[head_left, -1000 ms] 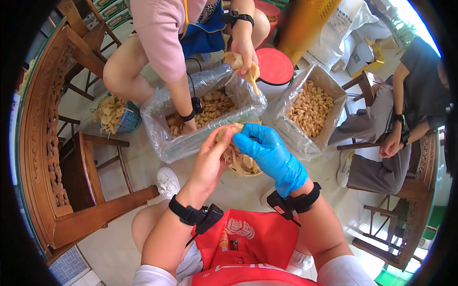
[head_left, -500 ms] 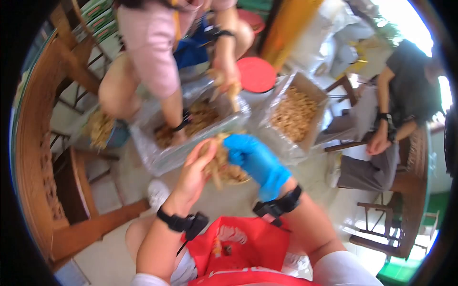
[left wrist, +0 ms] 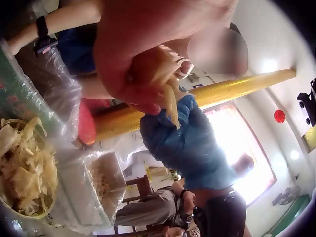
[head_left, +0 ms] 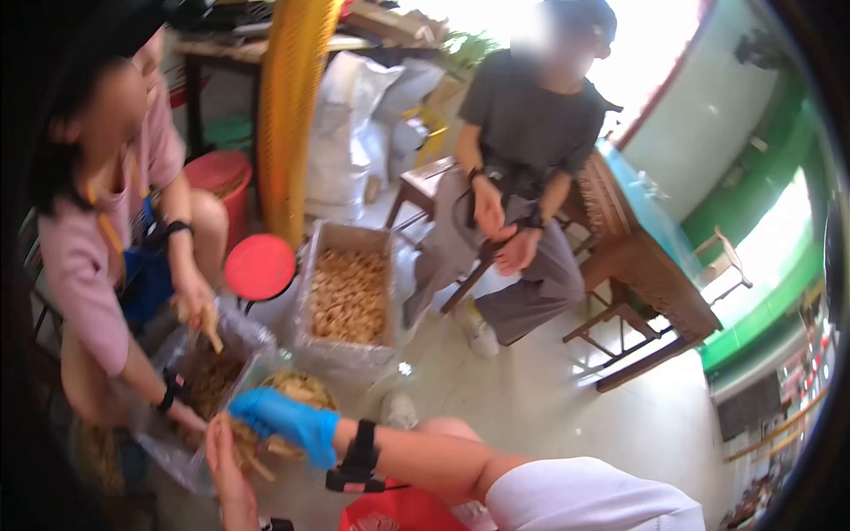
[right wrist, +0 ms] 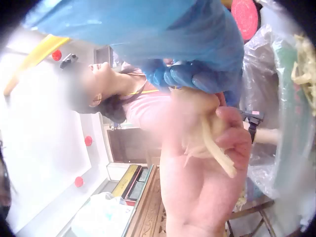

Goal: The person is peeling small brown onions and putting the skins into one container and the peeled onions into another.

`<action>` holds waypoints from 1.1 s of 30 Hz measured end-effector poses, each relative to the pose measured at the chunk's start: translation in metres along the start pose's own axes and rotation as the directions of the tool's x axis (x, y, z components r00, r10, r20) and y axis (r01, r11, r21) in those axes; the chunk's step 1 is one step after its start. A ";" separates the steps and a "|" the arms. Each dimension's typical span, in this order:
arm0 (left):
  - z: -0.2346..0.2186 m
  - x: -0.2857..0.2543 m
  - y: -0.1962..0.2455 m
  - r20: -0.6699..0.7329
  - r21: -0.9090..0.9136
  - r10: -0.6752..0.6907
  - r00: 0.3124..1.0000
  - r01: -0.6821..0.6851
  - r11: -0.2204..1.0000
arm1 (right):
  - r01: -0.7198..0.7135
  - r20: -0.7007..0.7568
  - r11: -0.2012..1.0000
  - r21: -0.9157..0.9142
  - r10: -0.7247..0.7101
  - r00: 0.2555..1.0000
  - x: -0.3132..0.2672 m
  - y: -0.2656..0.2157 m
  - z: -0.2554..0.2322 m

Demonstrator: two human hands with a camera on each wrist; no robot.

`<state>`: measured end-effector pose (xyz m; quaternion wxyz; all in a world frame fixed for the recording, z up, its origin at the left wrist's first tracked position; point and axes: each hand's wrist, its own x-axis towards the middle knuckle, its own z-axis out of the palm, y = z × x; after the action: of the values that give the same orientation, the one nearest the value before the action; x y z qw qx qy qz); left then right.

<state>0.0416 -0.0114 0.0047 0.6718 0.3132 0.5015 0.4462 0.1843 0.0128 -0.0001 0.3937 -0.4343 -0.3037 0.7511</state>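
Note:
My bare left hand (head_left: 228,469) curls round a pale, peeled-looking piece (right wrist: 197,106) with a limp strip (right wrist: 217,148) hanging from it. The blue-gloved right hand (head_left: 288,423) meets it there, its curled fingers pinching the same piece in the right wrist view. In the left wrist view the glove (left wrist: 185,140) lies against a strip (left wrist: 171,106) beside the bare fingers. Under the hands in the head view stands a round basket (head_left: 332,400) of pale peelings (head_left: 297,389). What the glove's fingertips grip is partly hidden.
A plastic-lined box (head_left: 257,332) stands at the left, with a person in pink (head_left: 84,265) reaching in. Beyond the basket is a box of pale pieces (head_left: 348,296), near a red-lidded bucket (head_left: 260,266). Another person (head_left: 531,115) sits by a carved wooden table (head_left: 637,239).
The head view has swung to the right, so both hands now appear lower and farther left. They remain together at the piece.

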 end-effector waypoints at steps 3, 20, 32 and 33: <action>-0.012 0.005 -0.016 0.100 -0.001 0.042 0.994 -0.042 0.999 | 0.004 0.091 0.984 0.179 -0.021 0.996 -0.014 0.000 -0.011; -0.016 0.010 -0.014 0.202 0.108 0.208 0.957 -0.233 0.966 | 0.421 -0.020 0.670 -0.612 -0.545 0.838 -0.026 -0.030 0.000; -0.016 0.007 -0.015 0.312 0.317 0.167 0.935 -0.268 0.910 | 0.490 0.377 0.268 -0.830 -0.378 0.845 -0.027 -0.034 0.006; -0.015 0.006 -0.010 0.311 0.377 0.165 0.936 -0.281 0.883 | 0.489 0.377 0.269 -0.830 -0.378 0.846 -0.026 -0.032 0.006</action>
<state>0.0307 -0.0101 -0.0108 0.5952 0.5626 0.4490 0.3572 0.1977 0.0065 0.0389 0.2678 -0.4359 -0.7855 0.3481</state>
